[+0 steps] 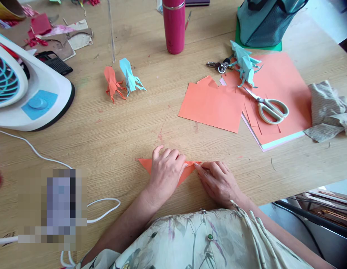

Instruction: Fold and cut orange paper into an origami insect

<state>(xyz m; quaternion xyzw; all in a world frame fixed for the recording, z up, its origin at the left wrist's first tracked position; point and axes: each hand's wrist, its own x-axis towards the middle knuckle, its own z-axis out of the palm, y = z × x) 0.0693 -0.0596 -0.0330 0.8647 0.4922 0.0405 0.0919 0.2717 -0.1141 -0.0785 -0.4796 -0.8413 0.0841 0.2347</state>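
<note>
A folded orange paper (145, 163), triangular in outline, lies on the table close to my body. My left hand (167, 170) is over its middle, fingers bent and pressing it down, with the thumb along the folded upper edge. At the paper's right corner, my right hand (218, 181) pinches the edge between thumb and curled fingers. Both hands almost meet there, and they hide much of the sheet. Beyond them stand an orange origami figure (113, 84) and a light-blue origami figure (130, 76) with thin legs.
White-handled scissors (272, 110) lie on stacked orange paper (291, 86) at right, near a larger blue origami figure (246, 63), keys (221, 66) and a grey cloth (330, 112). A magenta bottle (174, 28) stands behind. A white fan (44, 93) and white cable (36, 149) occupy the left.
</note>
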